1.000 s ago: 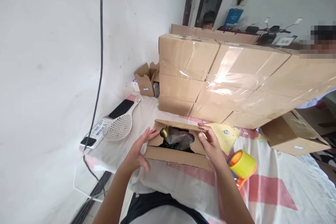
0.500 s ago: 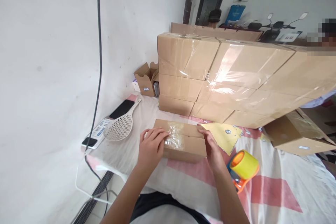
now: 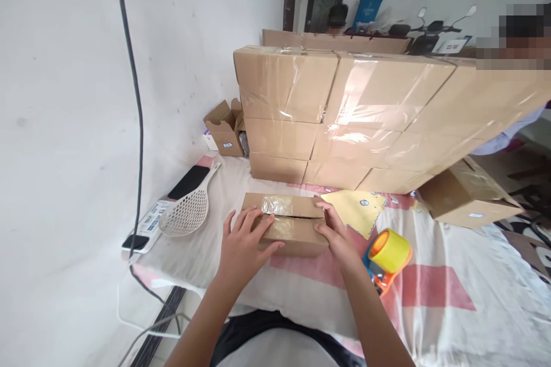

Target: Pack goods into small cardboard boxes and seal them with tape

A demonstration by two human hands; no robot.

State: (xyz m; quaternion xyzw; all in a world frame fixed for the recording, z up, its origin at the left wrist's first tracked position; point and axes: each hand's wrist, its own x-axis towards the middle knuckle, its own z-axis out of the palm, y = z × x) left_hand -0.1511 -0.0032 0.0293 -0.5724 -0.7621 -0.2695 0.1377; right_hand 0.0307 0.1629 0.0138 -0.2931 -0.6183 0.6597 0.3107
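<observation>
A small cardboard box with clear tape across its top lies on the cloth-covered table in front of me. A narrow gap shows along the seam between its top flaps. My left hand rests on the box's left end, fingers spread over the top. At the right end, my right hand grips the box, its thumb on the top and its fingers at the far corner. A tape dispenser with a yellow roll lies right of my right hand.
Stacked taped cartons form a wall behind the box. An open carton sits at the right, a smaller one at the back left. A white net-like scoop and a black phone lie left. People are beyond the cartons.
The view has shifted, moving the scene leftward. My left thumb now extends apart along the box, my right thumb is on its top, and the seam gap looks wider.
</observation>
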